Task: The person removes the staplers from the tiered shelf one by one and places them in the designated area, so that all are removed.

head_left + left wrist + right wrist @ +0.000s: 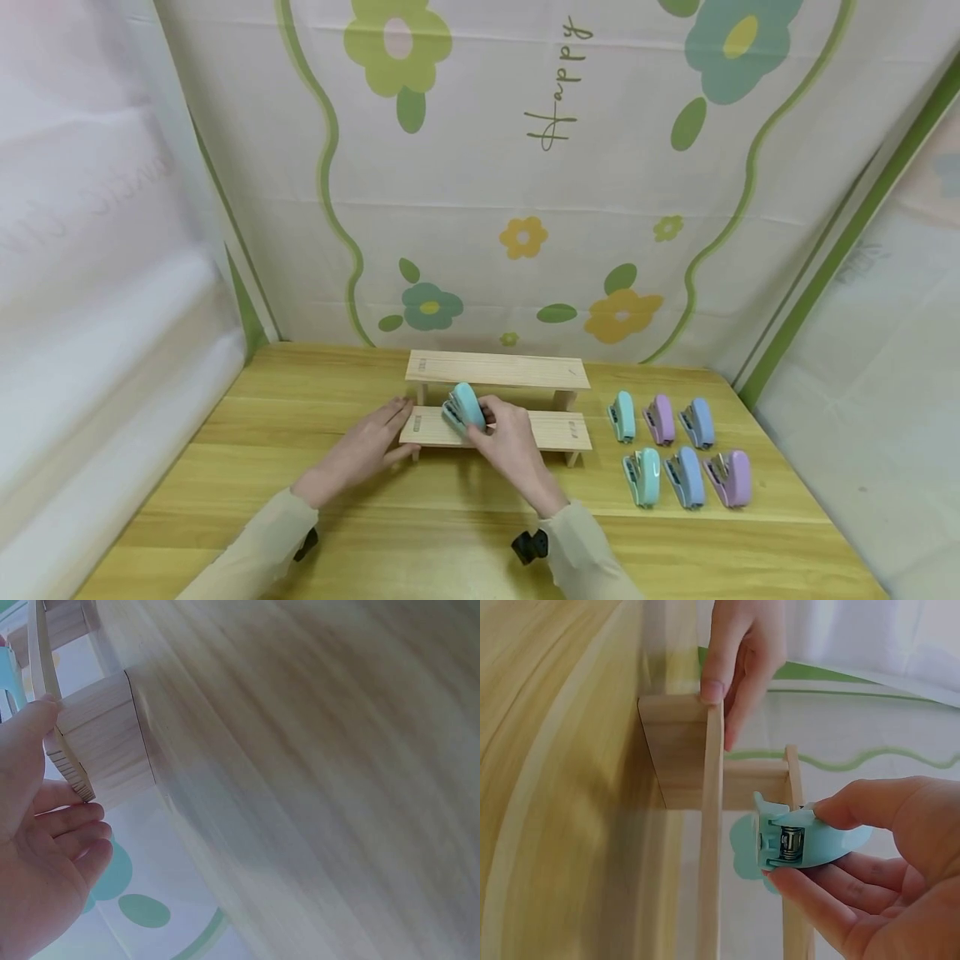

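My right hand (510, 437) holds a mint-green mini stapler (467, 407) between thumb and fingers over the left half of the lower tier of a two-tier wooden stand (517, 427). In the right wrist view, a gap shows between the stapler (810, 844) and the lower board (711, 847), and its metal mechanism faces that board. At the left end of the same tier is my left hand (367, 442). Its thumb lies at the board's front edge and its fingers reach round the end toward the back, as the left wrist view of the hand (52, 840) also shows.
Two rows of staplers stand right of the stand: mint (622, 417), purple (660, 419) and blue (697, 422) behind; mint (642, 477), blue (686, 477) and purple (729, 479) in front. The upper tier (495, 368) is behind. A flowered cloth (465, 208) hangs beyond the table (420, 533).
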The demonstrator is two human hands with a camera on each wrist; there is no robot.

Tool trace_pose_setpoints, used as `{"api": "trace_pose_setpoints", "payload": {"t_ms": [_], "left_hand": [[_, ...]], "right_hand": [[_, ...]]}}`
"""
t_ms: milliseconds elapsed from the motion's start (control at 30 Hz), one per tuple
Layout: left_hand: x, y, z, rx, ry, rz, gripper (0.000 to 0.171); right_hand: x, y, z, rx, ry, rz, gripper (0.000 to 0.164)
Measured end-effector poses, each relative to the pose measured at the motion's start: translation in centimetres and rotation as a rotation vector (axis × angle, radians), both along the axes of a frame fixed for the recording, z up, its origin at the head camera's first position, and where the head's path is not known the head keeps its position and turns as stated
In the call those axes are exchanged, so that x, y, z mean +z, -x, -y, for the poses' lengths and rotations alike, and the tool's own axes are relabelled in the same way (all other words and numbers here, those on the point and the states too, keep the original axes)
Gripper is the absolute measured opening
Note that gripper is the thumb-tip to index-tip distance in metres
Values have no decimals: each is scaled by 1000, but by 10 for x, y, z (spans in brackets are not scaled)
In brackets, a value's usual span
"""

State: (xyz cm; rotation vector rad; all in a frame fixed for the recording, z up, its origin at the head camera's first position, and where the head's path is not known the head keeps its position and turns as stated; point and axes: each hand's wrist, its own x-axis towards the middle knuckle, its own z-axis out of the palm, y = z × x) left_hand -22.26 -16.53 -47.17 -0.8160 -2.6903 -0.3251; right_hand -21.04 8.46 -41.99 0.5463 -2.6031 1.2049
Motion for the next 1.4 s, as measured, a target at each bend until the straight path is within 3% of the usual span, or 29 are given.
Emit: {"api": "trace_pose_setpoints", "payload": {"t_ms": [767,1033,1400], "left_hand": [[1,-3,-1,-6,-23,3,73],[2,-3,-1,-3,-12,-8,73],[2,-3,-1,1,-17,3,73]], "right_hand": [[0,-14,-70,-228,14,-37,23],[2,-21,-101,-302,-39,-48,27],[3,-30,-141,-378,-100,-158,26]]}}
